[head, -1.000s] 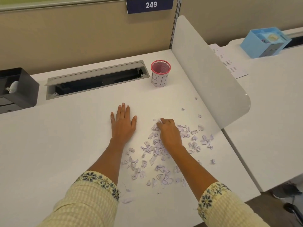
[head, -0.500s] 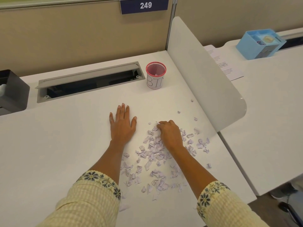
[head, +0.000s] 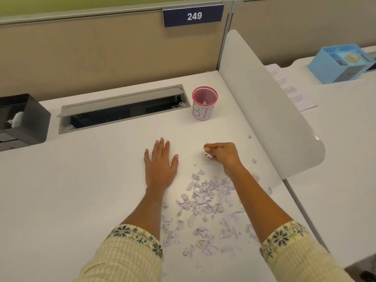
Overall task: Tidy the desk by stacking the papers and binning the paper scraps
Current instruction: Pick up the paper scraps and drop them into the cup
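Head view showed the right hand [head: 223, 156] curled round a clump of scraps [head: 208, 154], apparently bound for the bin [head: 204, 104] beyond the pile [head: 207, 200], while the left hand [head: 160, 169] lay flat, fingers straight, bracing on the desk [head: 91, 180].

Black box [head: 28, 119] cut by left edge, printed sheet [head: 293, 92] — text illegible

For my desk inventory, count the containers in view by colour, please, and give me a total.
Pink mesh cup marked BIN: 1
Black box: 1
Blue organiser: 1
Total: 3
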